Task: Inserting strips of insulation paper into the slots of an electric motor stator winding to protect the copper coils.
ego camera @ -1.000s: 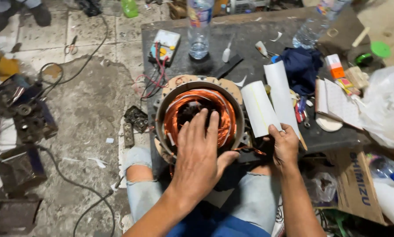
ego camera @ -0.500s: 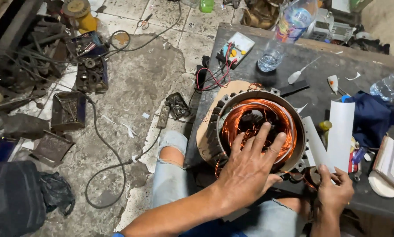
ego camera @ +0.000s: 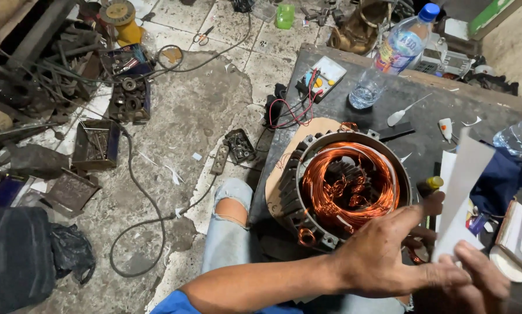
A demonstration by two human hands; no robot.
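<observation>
A motor stator (ego camera: pixel 291 200) with copper windings (ego camera: pixel 383 195) lies on the dark workbench (ego camera: pixel 429 104) in front of me. My left hand (ego camera: pixel 388 256) hovers at the stator's near right edge, fingers stretched out and thumb raised, just off the windings. My right hand (ego camera: pixel 484 279) is at the bottom right, touching the left fingers. A white paper sheet (ego camera: pixel 463 192) stands tilted up from between the two hands. Its lower end looks pinched by my right fingers, though the grip is partly hidden.
A plastic water bottle (ego camera: pixel 391 52), a multimeter with red and black leads (ego camera: pixel 325 75), a blue cloth (ego camera: pixel 502 180) and a notebook (ego camera: pixel 519 232) are on the bench. Metal parts, cables and a black bag (ego camera: pixel 17 261) cover the floor on the left. My knee (ego camera: pixel 232 212) is beside the bench.
My left hand has lifted off the copper windings and moved right toward the right hand. The white paper sheet, which lay on the bench, is now raised. The view has swung left.
</observation>
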